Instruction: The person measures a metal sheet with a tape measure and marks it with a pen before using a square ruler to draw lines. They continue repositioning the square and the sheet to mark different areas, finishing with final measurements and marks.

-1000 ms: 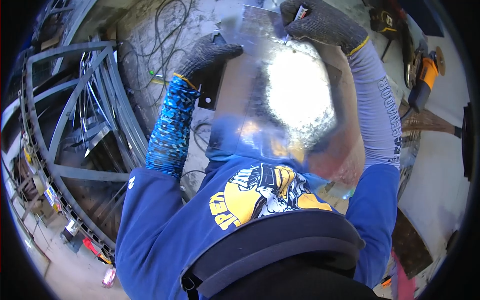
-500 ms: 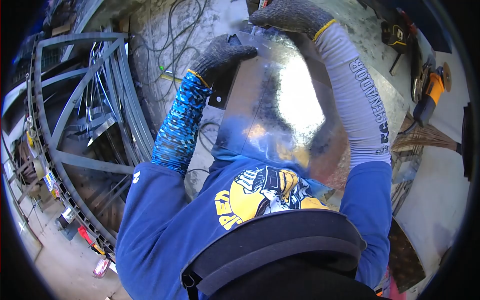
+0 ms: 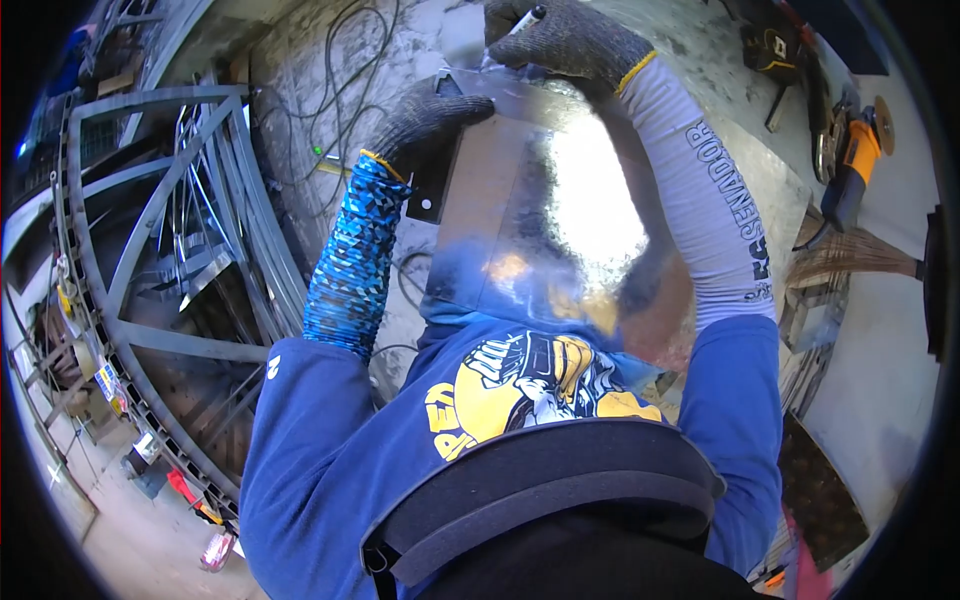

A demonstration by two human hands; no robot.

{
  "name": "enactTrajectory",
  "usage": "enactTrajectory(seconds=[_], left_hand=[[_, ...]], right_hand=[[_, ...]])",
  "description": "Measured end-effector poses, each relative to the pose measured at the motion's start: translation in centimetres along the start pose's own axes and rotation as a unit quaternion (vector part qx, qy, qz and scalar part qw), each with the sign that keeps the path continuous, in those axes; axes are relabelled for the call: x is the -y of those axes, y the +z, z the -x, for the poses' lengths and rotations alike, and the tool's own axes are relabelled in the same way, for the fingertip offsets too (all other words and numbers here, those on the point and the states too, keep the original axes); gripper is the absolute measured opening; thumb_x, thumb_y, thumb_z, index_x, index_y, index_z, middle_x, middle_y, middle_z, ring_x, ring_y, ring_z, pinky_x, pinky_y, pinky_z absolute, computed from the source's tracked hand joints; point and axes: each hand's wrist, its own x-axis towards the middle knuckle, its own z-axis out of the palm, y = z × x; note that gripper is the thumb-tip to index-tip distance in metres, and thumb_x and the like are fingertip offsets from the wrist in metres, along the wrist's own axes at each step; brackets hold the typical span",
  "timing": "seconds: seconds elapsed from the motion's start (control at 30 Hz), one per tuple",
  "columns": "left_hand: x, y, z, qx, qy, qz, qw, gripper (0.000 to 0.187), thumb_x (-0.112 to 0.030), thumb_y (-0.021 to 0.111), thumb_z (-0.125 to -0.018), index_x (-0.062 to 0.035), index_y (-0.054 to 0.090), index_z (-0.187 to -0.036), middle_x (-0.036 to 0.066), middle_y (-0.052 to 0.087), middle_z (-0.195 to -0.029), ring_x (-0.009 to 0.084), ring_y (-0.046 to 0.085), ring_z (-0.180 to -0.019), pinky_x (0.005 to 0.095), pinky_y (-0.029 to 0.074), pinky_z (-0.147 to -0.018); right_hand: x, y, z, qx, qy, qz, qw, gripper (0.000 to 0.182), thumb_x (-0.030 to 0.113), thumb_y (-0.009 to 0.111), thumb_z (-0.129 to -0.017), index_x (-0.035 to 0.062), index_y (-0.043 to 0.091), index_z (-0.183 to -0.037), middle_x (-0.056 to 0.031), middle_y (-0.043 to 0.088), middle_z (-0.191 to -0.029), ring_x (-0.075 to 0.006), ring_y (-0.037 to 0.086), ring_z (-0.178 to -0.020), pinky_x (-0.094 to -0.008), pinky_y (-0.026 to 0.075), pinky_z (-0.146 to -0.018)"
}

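Note:
A shiny metal sheet [image 3: 500, 190] lies in front of my body, with a bright glare on its right half and a thin line running down its left part. My gloved left hand [image 3: 425, 115] grips it at the far left edge, thumb stretched over the top face and fingers partly hidden. Close by its fingertips, a pointed metal corner [image 3: 447, 84] sticks out. My gloved right hand [image 3: 575, 42] is closed around a marker [image 3: 528, 19] at the far edge. Below my left wrist shows a dark flat bar with a hole [image 3: 432, 185].
On the left stands a grey metal frame [image 3: 190, 339] with loose strips inside. Cables [image 3: 345, 75] lie on the floor beyond. To the right are a tape measure [image 3: 771, 50], an orange angle grinder [image 3: 858, 160] and a broom [image 3: 850, 248].
My right hand has turned and shifted slightly left, bringing the marker more into view. The left hand has moved a little left and down in the picture, as the whole view shifted slightly.

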Motion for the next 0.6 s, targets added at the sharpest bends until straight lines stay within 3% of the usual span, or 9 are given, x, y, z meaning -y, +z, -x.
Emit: enactTrajectory(seconds=[0.1,0.17,0.23,0.27,0.33,0.4,0.53,0.6], left_hand=[[1.1,-0.6,-0.7,0.012,-0.009,0.045,0.999,0.041,-0.022,0.081,-0.087,-0.0003,0.069,-0.12,0.008,0.073,-0.107,0.0164,0.067,-0.094,0.0338,0.056,-0.086],[0.5,-0.5,-0.4,-0.015,-0.033,-0.019,0.999,0.041,-0.021,0.08,-0.087,-0.0001,0.069,-0.12,0.008,0.073,-0.105,0.0176,0.067,-0.092,0.0348,0.056,-0.085],[-0.6,0.3,0.4,-0.028,-0.013,-0.011,0.999,0.035,-0.019,0.079,-0.087,0.0002,0.07,-0.115,0.007,0.073,-0.101,0.0167,0.066,-0.088,0.0337,0.055,-0.081],[-1.2,0.9,1.0,-0.041,0.002,0.0,0.999,0.029,-0.017,0.078,-0.088,0.0006,0.071,-0.111,0.006,0.072,-0.097,0.0158,0.066,-0.084,0.0327,0.054,-0.077],[-2.1,1.5,1.8,-0.039,0.002,0.008,0.999,0.028,-0.017,0.078,-0.088,0.0006,0.071,-0.109,0.006,0.072,-0.096,0.0152,0.065,-0.083,0.0324,0.054,-0.077],[-2.4,1.9,1.6,-0.03,0.003,0.017,0.999,0.027,-0.017,0.077,-0.088,0.0007,0.071,-0.107,0.006,0.072,-0.094,0.0147,0.065,-0.083,0.032,0.054,-0.076],[-0.1,-0.5,0.3,-0.005,0.037,-0.054,0.998,0.028,-0.02,0.076,-0.09,0.0003,0.07,-0.108,0.005,0.071,-0.09,0.013,0.064,-0.082,0.0298,0.052,-0.075],[0.2,-1.3,0.5,-0.028,0.062,-0.058,0.996,0.025,-0.017,0.073,-0.091,0.0016,0.07,-0.108,0.007,0.071,-0.085,0.0145,0.064,-0.068,0.0296,0.054,-0.062]], right_hand=[[-1.2,-1.1,2.2,-0.005,0.003,-0.016,1.0,0.008,0.013,0.074,-0.081,0.0065,0.07,-0.084,-0.0006,0.066,-0.075,-0.0083,0.06,-0.069,-0.0275,0.049,-0.064],[-1.7,-2.0,4.3,-0.003,0.02,-0.022,1.0,0.01,0.012,0.076,-0.081,0.0051,0.071,-0.087,-0.0021,0.069,-0.08,-0.009,0.061,-0.073,-0.0274,0.05,-0.066],[-2.9,-2.9,7.2,-0.07,0.0,0.035,0.997,0.016,0.019,0.078,-0.08,0.0093,0.065,-0.079,0.0023,0.058,-0.068,-0.0067,0.055,-0.066,-0.027,0.046,-0.061],[-3.4,-3.5,9.2,-0.074,0.002,0.038,0.997,0.016,0.019,0.078,-0.08,0.0093,0.065,-0.079,0.0023,0.058,-0.068,-0.0067,0.055,-0.066,-0.027,0.046,-0.061],[-4.4,-4.6,14.2,-0.201,-0.016,0.127,0.971,0.015,0.02,0.076,-0.083,0.008,0.068,-0.084,0.0019,0.063,-0.071,-0.0082,0.058,-0.067,-0.0261,0.047,-0.06],[-3.4,-6.0,20.1,-0.192,0.091,-0.036,0.976,0.015,0.02,0.073,-0.09,0.006,0.07,-0.092,-0.0008,0.067,-0.077,-0.0096,0.061,-0.069,-0.0262,0.048,-0.06],[-4.9,-1.7,32.3,-0.519,0.051,-0.099,0.848,0.016,0.016,0.066,-0.097,0.0025,0.071,-0.105,-0.0075,0.07,-0.093,-0.0115,0.064,-0.077,-0.0244,0.049,-0.063],[-7.2,1.8,37.5,-0.645,0.14,-0.035,0.751,0.016,0.016,0.066,-0.098,0.0026,0.071,-0.106,-0.0084,0.07,-0.096,-0.0131,0.065,-0.08,-0.0259,0.051,-0.067]])
